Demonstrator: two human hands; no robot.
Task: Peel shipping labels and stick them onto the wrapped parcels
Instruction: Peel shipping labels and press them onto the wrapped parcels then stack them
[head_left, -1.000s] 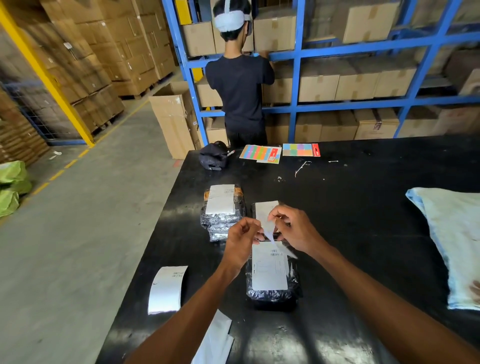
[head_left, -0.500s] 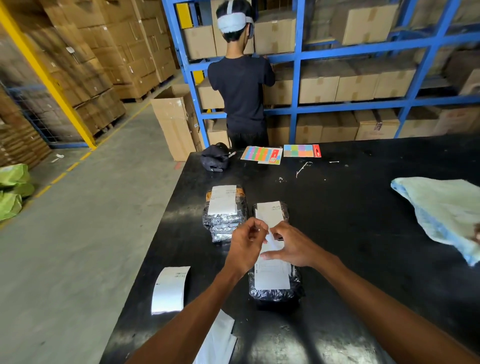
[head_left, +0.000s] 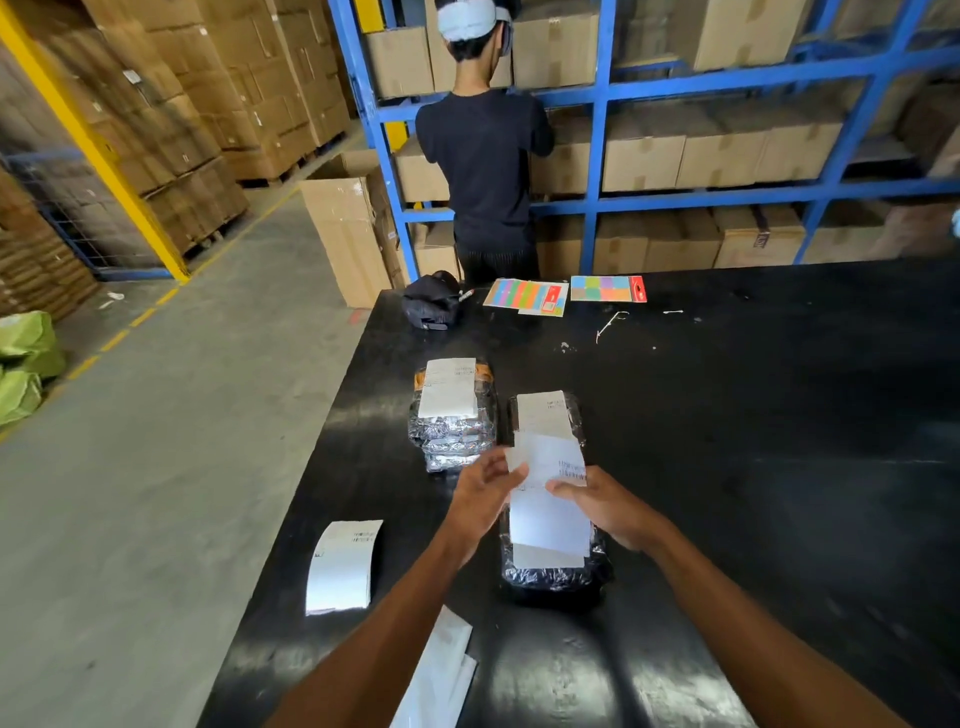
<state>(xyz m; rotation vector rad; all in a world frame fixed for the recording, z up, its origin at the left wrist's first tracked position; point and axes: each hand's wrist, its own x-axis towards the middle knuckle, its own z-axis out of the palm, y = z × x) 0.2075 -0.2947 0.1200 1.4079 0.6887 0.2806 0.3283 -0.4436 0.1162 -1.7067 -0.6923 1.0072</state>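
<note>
Above the near parcel (head_left: 550, 579), the label (head_left: 556, 457) is now spread flat; fingers of the left hand (head_left: 483, 499) and right hand (head_left: 605, 506) pinch its edges. Pressing down likely follows.

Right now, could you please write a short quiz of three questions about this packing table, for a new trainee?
1. True or false: the left hand and the right hand hold the same label, over the near parcel.
2. Where does the loose label lie? A: on the floor. B: on the black table, to the left of the hands. C: on a shelf.
3. Short answer: what does the person in the black shirt face?

Key: 1 true. 2 B. 3 the blue rack of cardboard boxes.
</note>
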